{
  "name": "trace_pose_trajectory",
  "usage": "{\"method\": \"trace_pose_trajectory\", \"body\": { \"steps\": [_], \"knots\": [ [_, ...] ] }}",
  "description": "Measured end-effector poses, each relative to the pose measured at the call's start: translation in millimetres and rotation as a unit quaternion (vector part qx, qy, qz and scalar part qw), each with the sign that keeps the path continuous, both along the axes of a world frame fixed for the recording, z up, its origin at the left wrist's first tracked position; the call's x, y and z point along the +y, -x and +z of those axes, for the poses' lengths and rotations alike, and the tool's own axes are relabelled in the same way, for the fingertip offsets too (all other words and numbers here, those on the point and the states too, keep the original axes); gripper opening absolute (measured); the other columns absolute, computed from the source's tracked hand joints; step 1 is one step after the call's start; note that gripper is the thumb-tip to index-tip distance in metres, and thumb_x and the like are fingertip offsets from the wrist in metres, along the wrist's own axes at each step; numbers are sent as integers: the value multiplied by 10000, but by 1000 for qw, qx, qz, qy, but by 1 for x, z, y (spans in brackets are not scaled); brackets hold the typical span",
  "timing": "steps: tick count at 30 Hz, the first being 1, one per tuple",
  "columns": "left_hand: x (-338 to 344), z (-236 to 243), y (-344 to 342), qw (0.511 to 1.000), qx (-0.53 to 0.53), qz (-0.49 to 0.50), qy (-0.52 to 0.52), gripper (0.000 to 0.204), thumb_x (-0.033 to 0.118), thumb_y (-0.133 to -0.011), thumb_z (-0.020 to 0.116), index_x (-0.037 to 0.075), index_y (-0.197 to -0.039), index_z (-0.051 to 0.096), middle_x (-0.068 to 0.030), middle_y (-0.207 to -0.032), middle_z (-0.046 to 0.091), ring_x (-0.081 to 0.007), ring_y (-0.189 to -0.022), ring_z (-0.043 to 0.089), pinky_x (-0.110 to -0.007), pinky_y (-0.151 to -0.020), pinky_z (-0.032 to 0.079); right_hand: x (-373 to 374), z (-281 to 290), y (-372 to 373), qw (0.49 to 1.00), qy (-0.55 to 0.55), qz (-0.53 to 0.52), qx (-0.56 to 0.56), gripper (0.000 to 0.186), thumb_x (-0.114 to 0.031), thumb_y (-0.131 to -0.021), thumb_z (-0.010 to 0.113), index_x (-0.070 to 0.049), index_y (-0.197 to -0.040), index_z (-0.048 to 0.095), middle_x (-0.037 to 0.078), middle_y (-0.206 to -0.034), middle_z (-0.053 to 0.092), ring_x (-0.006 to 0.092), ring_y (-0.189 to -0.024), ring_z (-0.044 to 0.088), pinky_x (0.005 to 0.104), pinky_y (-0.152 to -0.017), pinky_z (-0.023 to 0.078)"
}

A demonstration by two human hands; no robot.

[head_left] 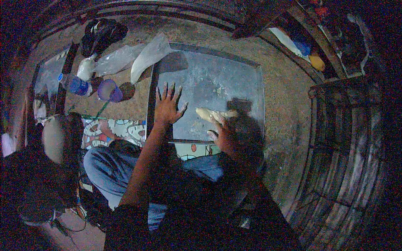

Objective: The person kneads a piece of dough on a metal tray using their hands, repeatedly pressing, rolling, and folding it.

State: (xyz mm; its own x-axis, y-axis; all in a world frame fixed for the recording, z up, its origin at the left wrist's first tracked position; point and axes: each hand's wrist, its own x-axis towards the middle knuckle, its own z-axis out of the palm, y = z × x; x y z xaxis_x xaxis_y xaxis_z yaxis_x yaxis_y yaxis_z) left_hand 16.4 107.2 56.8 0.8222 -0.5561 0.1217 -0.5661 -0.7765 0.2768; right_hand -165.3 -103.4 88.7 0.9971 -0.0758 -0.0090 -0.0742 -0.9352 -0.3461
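A metal tray (247,71) with a powdery, smudged surface lies in front of me. My left hand (168,104) is spread open over its left side, the fingers apart and dusted pale, holding nothing. On the tray's lower right, a long piece of pale dough (202,113) lies under the fingertips of my right hand (222,134), whose thumb sits apart from it, below. A dark shadow falls over the tray around that hand.
Purple cup (109,90), blue container (79,85), white bag (86,69), clear plastic sheets (146,58) and dark bundle (102,35) are at upper left. Another tray (50,75) is farther left, near another person's leg (52,138). Slatted wood (343,150) lines the right.
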Motion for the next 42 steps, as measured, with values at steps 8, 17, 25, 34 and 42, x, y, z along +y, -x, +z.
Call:
{"method": "trace_pose_trajectory", "body": {
  "steps": [8,17,25,34,42],
  "knots": [
    [-3,-7,-1,1000,-20,-5,-6,744,595,-938,433,179,-1544,315,-146,-1616,238,-362,-1513,122,-608,-1195,47,5,-4,-1,999,-10,-1,-53,728,-299,-836,758,-129,-1466,435,237,-1493,392,461,-1374,363,528,-1145,294],
    [-1,-6,1,1000,-24,-8,-7,757,599,-930,442,176,-1544,314,-149,-1618,233,-359,-1514,118,-606,-1196,37,6,-32,-56,987,98,-52,-112,720,-412,-871,704,-180,-1490,421,183,-1555,332,470,-1439,254,706,-1105,177],
    [1,-8,-1,1000,-12,-6,1,762,615,-929,439,189,-1547,309,-143,-1621,227,-359,-1514,121,-601,-1197,24,-1,-10,-58,974,211,5,-84,698,-565,-847,660,-142,-1388,539,138,-1484,458,399,-1341,446,681,-1085,252],
    [-1,-7,-3,1000,7,-8,-6,756,613,-939,420,171,-1543,315,-148,-1618,233,-367,-1514,108,-609,-1194,16,-35,-10,-36,999,-13,23,32,730,-287,-751,834,-54,-1369,525,226,-1351,560,434,-1244,520,452,-1069,412],
    [-2,-6,1,999,-45,-19,24,777,587,-932,467,143,-1546,296,-187,-1608,227,-373,-1506,142,-594,-1199,30,-60,-18,-28,999,-23,-29,-4,810,-282,-731,846,-82,-1425,482,208,-1473,451,399,-1383,391,474,-1146,324]
  ]
}}
